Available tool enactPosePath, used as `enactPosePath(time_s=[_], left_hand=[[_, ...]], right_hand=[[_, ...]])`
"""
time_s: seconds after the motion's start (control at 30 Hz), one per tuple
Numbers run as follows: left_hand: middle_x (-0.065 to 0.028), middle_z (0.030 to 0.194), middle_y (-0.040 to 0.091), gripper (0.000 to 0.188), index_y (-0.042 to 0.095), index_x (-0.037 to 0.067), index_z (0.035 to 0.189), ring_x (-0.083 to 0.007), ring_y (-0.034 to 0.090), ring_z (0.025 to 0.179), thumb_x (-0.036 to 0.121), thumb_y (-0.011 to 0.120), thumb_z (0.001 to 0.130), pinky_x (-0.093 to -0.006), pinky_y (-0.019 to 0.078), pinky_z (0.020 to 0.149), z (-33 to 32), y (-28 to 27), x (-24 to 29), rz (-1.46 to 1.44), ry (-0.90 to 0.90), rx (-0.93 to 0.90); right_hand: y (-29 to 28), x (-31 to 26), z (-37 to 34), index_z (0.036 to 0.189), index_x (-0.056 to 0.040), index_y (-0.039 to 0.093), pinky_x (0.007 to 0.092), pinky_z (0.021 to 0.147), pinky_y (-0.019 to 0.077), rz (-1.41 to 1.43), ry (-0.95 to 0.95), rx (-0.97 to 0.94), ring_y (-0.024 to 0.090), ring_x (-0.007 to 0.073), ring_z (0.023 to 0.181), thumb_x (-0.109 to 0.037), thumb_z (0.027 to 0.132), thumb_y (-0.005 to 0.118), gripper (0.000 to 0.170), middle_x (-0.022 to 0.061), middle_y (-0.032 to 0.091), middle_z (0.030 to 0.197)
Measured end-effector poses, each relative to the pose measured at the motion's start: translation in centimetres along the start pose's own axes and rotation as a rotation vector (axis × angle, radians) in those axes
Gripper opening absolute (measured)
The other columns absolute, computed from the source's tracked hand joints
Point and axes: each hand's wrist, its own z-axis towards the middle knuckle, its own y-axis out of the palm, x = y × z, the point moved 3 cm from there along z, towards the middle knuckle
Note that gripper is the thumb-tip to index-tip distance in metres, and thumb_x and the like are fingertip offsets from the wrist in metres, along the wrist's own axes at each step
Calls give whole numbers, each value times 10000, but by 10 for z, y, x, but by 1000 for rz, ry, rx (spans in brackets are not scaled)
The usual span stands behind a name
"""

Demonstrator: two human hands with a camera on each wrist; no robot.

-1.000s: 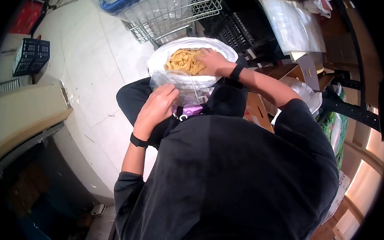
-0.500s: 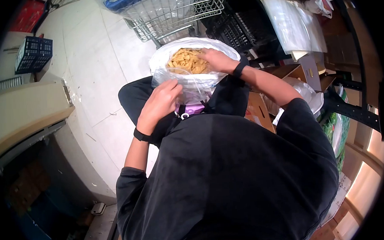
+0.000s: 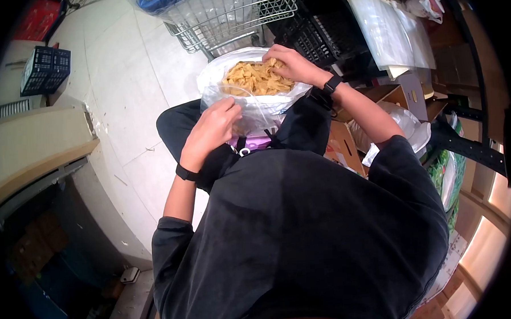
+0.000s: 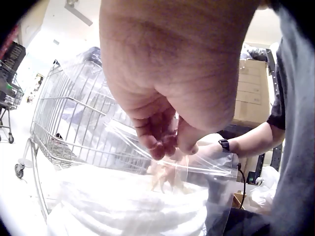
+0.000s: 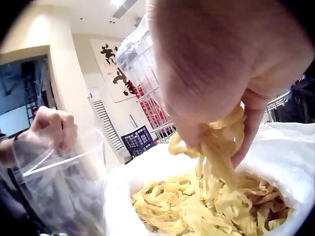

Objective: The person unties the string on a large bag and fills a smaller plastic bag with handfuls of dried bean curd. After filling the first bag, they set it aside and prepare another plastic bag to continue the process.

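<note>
A white sack [image 3: 207, 79] full of flat, wrinkled yellow strips [image 3: 246, 77] stands between the person's knees, its mouth wide and rolled back. The right hand [image 3: 294, 66] grips a clump of yellow strips [image 5: 224, 152] just above the heap; in the right wrist view the ends trail down onto the other strips. At the sack's near edge the left hand [image 3: 211, 130] pinches the rim of a clear zip bag [image 5: 69, 187], its fingertips and thumb together. The bag's mouth gapes toward the sack in the head view, and its lower part hangs over the lap.
A wire shopping cart [image 3: 232, 23] with clear plastic stands beyond the sack. Black crates [image 3: 318, 40] are at its right. Cardboard boxes [image 3: 343, 147] and a dark metal shelf frame [image 3: 465, 136] line the right side. A dark blue crate [image 3: 45, 70] sits on the floor at far left.
The right hand, earlier reaching into the strips, has risen and shifted slightly right with a clump in its fingers. The left hand stays at the bag's rim with little movement.
</note>
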Motion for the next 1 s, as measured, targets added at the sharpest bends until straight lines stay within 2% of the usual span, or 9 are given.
enactPosePath(time_s=[0.3,0.5,0.57,0.6,0.67,0.7,0.8,0.83,1.0], left_hand=[[-180,920,505,184,528,-33,909,-417,584,854,-6,710,894,-492,476,732,1,-1,-4,4,-23,8],[-185,925,500,180,526,-28,924,-426,577,849,0,702,908,-496,469,725,7,2,-5,-9,-23,6],[-187,926,499,180,525,-26,925,-428,575,849,3,703,911,-499,468,726,9,2,-5,-17,-32,4],[-188,927,499,178,529,-26,930,-430,573,850,9,703,915,-500,466,727,12,2,-7,-24,-30,7],[-189,928,498,177,532,-26,936,-432,572,851,14,704,918,-501,465,728,16,3,-7,-35,-24,6],[-188,932,503,173,539,-25,946,-431,576,855,21,704,922,-500,467,730,17,3,-8,-34,-22,0],[-184,938,512,164,554,-22,962,-426,584,862,32,705,927,-496,472,733,17,1,-10,-29,-32,-8],[-181,941,517,159,561,-21,968,-422,590,866,36,705,929,-493,475,734,16,0,-10,-25,-43,-10],[-171,940,534,154,580,-16,959,-416,604,851,50,715,928,-490,487,733,9,-3,-10,-18,-66,4]], right_hand=[[-10,-7,5,1181,-43,685,384,990,524,100,-67,126,653,313,1111,-78,917,741,272,122,658,1149],[-8,-3,1,1193,-32,683,361,976,529,166,42,219,672,260,1101,-105,944,743,266,111,685,1153],[-10,-6,3,1211,-23,675,315,935,544,423,113,244,678,172,1063,-112,978,732,256,74,702,1178],[-14,-18,5,1211,-23,675,315,935,544,424,115,245,678,172,1063,-112,978,732,256,74,702,1178],[-18,-44,7,1224,-20,671,267,898,550,708,182,215,664,103,1042,-109,1001,720,245,41,702,1193],[-18,-55,8,1241,-27,663,254,885,559,746,206,196,665,86,1031,-88,1003,715,251,30,701,1187],[-5,-78,10,1251,-30,654,267,906,560,915,217,223,666,98,1050,-69,995,718,267,36,698,1201],[0,-82,10,1293,-15,618,282,999,549,846,222,199,651,122,1135,-35,1019,674,280,40,668,1268],[28,-77,9,1278,-11,627,301,1010,540,767,139,252,634,141,1174,-35,992,699,296,66,654,1288]])
